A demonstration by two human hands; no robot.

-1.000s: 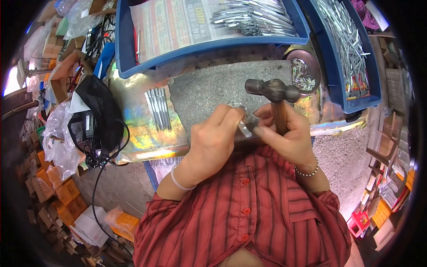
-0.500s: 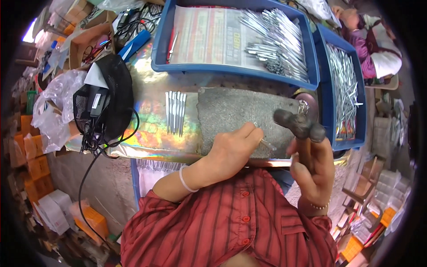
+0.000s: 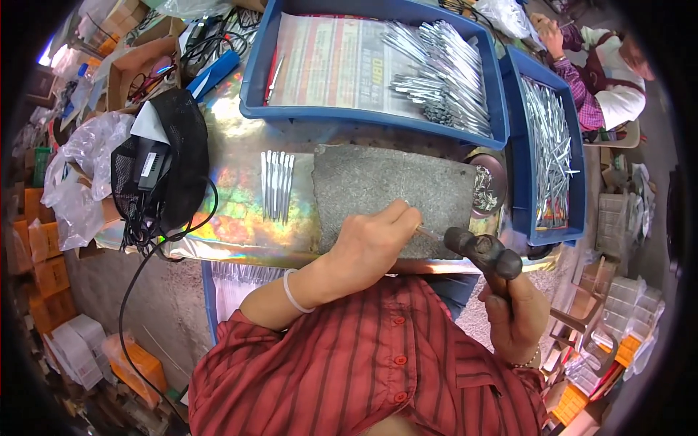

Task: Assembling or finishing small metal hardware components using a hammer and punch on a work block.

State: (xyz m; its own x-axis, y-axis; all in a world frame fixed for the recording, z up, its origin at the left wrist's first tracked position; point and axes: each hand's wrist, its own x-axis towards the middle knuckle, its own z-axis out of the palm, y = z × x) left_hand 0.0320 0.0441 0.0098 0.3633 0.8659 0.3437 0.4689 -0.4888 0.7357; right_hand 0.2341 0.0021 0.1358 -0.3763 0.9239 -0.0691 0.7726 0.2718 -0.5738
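Head view looks down on a tabletop [image 3: 240, 232] wrapped in shiny rainbow foil, with two blue trays along its far edge: the wide tray [image 3: 254, 87] holds a printed paper liner and a heap of thin metal pins, the narrow tray [image 3: 520, 182] to the right is packed with more of them. Nearer lies a grey stone slab [image 3: 363, 182], and a short row of finished pins [image 3: 276, 185] sits on the foil just left of it.

On the slab's near edge the left hand [image 3: 371, 243] is pinched closed around a single metal pin [image 3: 429, 232], whose long axis runs left to right, its free end poking out toward the right. Just beyond that end, and slightly nearer the body, the right hand [image 3: 516, 320] is wrapped tight round the handle of a small hammer [image 3: 483, 251], its dark head almost over the pin's tip. Whether the head touches the pin is hard to tell. The pin looks slim, silvery and straight.
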